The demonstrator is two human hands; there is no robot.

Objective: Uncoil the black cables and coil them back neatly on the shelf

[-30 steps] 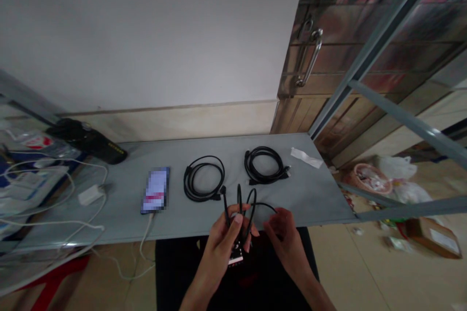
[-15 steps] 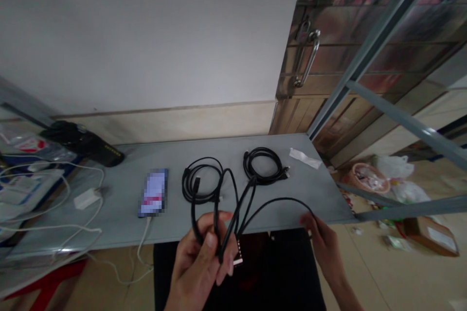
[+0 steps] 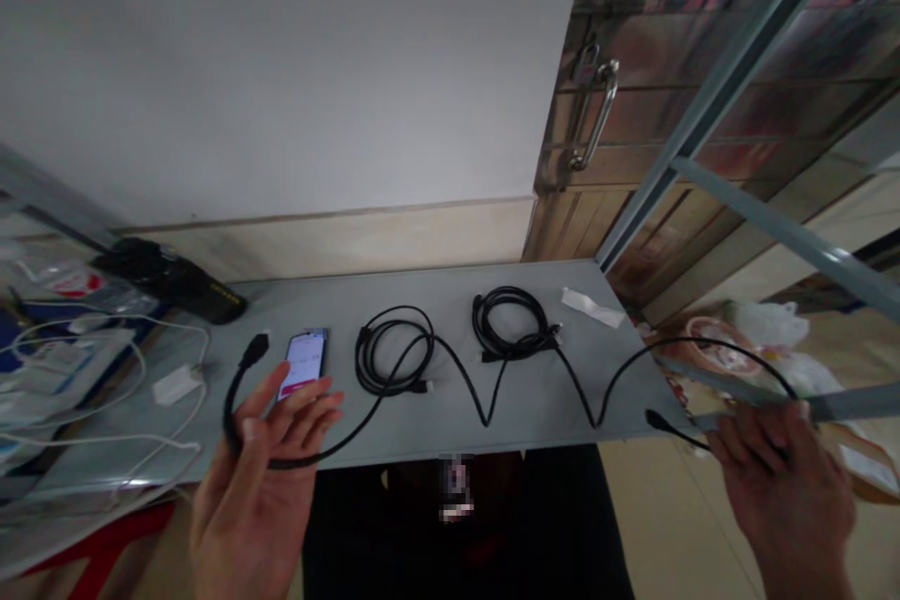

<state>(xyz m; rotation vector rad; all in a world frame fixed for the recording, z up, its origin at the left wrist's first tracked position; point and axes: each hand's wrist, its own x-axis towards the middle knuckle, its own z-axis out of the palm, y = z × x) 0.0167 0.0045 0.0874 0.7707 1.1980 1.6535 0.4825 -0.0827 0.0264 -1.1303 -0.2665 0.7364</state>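
A loose black cable with kinks in it stretches between my two hands in front of the table. My left hand grips it between thumb and palm, fingers partly spread, and one plug sticks up above the thumb. Out beyond the table's right end, my right hand is wrapped around the cable close to its other plug, which points left. Two coiled black cables, a left coil and a right coil, lie on the table behind the stretched one.
A lit phone lies on the grey table behind my left hand. At the left are a black bottle, a white adapter and white cords. A white strip lies back right; a metal post rises beside it.
My hands have moved far apart, left hand leftward and right hand rightward. The cable that was bunched in my left hand is now drawn out between both hands.
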